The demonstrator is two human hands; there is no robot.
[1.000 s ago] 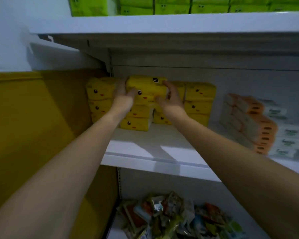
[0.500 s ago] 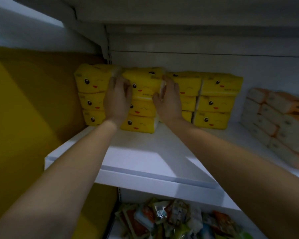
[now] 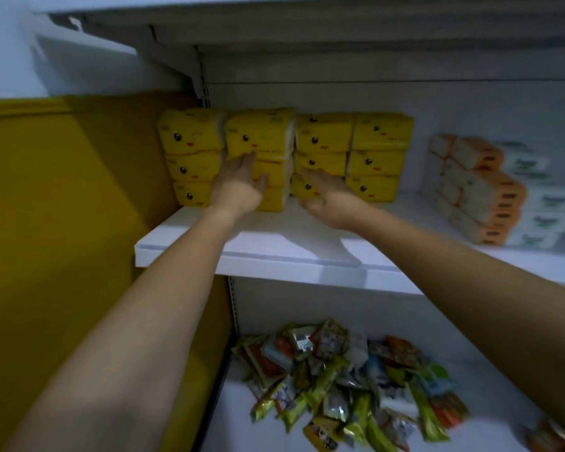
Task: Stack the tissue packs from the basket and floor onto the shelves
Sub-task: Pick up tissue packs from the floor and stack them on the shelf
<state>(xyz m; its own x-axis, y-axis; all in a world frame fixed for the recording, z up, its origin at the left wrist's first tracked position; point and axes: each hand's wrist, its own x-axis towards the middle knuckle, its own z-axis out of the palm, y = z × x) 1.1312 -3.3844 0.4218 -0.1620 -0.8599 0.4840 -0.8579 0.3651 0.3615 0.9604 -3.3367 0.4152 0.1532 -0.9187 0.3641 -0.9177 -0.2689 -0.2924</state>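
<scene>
Yellow tissue packs with cartoon faces stand in several stacks, three high, at the back left of the white shelf [image 3: 274, 256]. The top pack [image 3: 258, 133] of the second stack sits level with its neighbours. My left hand [image 3: 238, 184] lies flat against the front of that second stack, fingers straight, fingertips just under the top pack. My right hand [image 3: 327, 197] reaches with straight fingers to the lower packs of the third stack [image 3: 320, 141]. Neither hand holds anything.
Orange and white tissue packs [image 3: 480, 190] are stacked at the right of the same shelf. A pile of snack packets [image 3: 340, 380] lies on the shelf below. A yellow wall panel [image 3: 62, 223] borders the left side. Another shelf hangs overhead.
Both hands have let go of the top yellow pack, which now rests on the second stack. The hands have dropped lower and opened flat against the stacks.
</scene>
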